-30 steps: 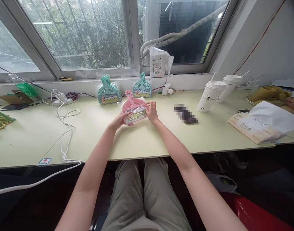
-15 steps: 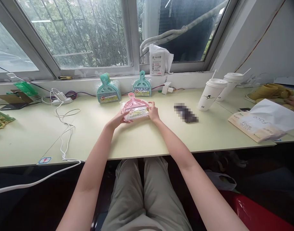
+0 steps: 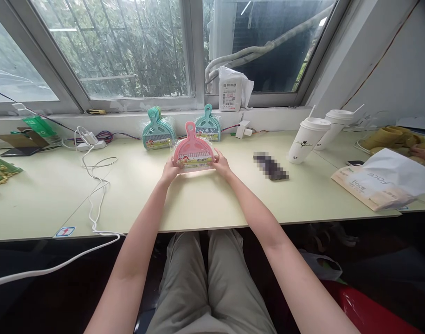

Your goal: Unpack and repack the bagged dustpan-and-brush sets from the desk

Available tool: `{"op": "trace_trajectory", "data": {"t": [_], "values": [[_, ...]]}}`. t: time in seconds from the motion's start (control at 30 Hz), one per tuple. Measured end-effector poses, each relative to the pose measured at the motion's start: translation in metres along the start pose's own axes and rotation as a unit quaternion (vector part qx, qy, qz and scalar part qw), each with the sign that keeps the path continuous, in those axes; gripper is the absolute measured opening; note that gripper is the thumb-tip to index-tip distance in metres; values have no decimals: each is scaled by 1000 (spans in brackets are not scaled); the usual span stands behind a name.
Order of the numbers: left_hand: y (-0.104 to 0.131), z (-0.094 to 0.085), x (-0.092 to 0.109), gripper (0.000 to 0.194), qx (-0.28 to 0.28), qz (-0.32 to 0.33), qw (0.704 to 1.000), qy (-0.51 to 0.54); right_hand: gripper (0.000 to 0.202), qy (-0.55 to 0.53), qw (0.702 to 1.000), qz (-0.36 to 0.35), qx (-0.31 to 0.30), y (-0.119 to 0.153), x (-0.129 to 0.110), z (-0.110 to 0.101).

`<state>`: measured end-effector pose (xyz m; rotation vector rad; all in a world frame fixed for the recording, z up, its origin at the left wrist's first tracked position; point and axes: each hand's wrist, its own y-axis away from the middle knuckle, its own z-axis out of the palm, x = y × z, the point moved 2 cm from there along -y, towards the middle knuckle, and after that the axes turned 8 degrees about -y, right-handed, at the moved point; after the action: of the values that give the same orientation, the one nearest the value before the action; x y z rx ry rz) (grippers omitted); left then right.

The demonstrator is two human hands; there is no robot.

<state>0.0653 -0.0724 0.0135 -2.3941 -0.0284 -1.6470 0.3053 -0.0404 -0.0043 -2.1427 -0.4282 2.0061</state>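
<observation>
A pink dustpan set [image 3: 194,149] in clear wrapping is held nearly upright above the table [image 3: 198,204], its handle pointing up. My left hand [image 3: 171,170] grips its lower left edge, and my right hand [image 3: 221,164] grips the lower right edge. Behind it to the left stands a stack of teal dustpan sets [image 3: 157,130], leaning near the window wall. Another teal dustpan set [image 3: 208,124] leans behind it to the right, partly covered by the pink one.
Two white cups [image 3: 307,141] with straws, a pixelated dark object [image 3: 271,166] and a paper package [image 3: 370,181] lie to the right. White cables [image 3: 97,185] run down the left side. A person's hand [image 3: 423,154] shows at the far right.
The pink dustpan set has been tilted up from a flatter pose, so its front and handle now face me more upright. Both hands still hold its sides.
</observation>
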Motion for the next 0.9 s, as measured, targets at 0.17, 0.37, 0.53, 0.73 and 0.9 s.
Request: {"op": "trace_trajectory", "data": {"t": [0.17,0.37,0.53,0.73,0.9], "values": [[-5,-11,-6,23,94,22,972,-213,17,110,993,-42,16,-4,0,10],[-34,-44,-24,17,108,14,961,-255,16,280,959,-40,5,-17,-9,55],[-61,-99,-53,23,128,12,955,-268,21,390,916,-84,-35,-37,-12,115],[-93,-134,-79,20,188,-7,939,-289,25,426,897,-106,-46,-84,4,170],[-134,-134,-91,16,207,-8,938,-279,29,411,908,-79,-26,-127,20,187]]}}
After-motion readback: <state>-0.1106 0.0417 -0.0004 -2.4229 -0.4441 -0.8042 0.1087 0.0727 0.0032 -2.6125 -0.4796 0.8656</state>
